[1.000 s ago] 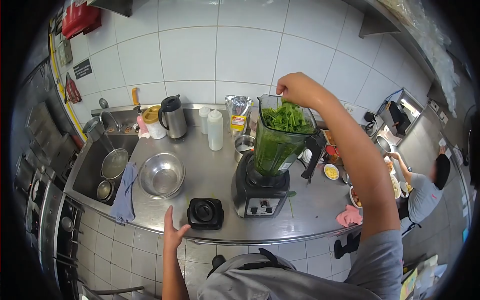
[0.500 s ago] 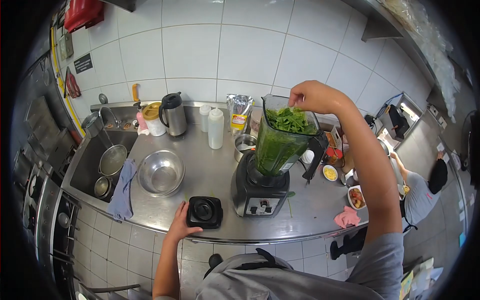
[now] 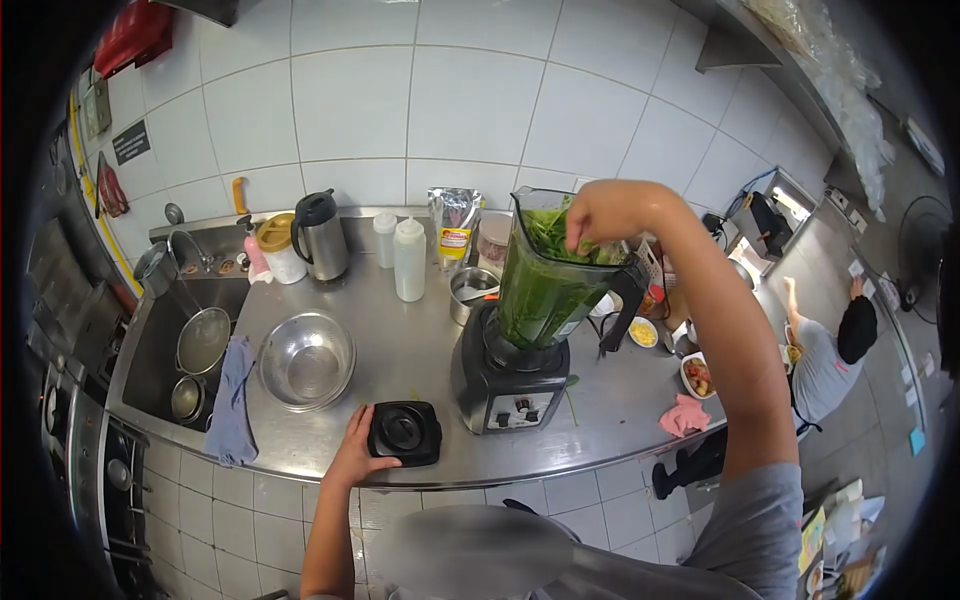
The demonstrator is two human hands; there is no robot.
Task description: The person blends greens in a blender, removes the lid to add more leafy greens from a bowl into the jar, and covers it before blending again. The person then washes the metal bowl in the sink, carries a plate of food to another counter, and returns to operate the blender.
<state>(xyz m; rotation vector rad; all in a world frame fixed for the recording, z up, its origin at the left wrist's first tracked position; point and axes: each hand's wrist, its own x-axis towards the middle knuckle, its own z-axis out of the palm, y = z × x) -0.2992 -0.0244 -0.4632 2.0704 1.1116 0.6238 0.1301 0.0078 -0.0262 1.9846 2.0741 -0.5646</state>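
Note:
A blender jug [image 3: 545, 290], packed with chopped leafy greens [image 3: 550, 232], stands on its black motor base [image 3: 508, 375]. My right hand [image 3: 612, 215] reaches over the jug's rim from the right, its fingers bent down and closed at the greens; the fingertips are partly hidden among the leaves. On the counter near its front edge, the black blender lid [image 3: 404, 433] lies flat. Against its left side and front corner rests my left hand [image 3: 352, 450], fingers stretched and thumb apart, touching the lid.
Metal bowls [image 3: 306, 362] and a blue cloth [image 3: 232, 400] are left of the lid, beside the sink [image 3: 150, 345]. Squeeze bottles [image 3: 409, 262] and a thermos jug [image 3: 320, 238] line the back. A pink cloth [image 3: 685, 415] lies right; a co-worker [image 3: 828, 375] stands beyond.
My right hand has moved lower into the mouth of the jug, its fingers pushed down among the greens. My left hand stays by the lid. The whole view has shifted slightly.

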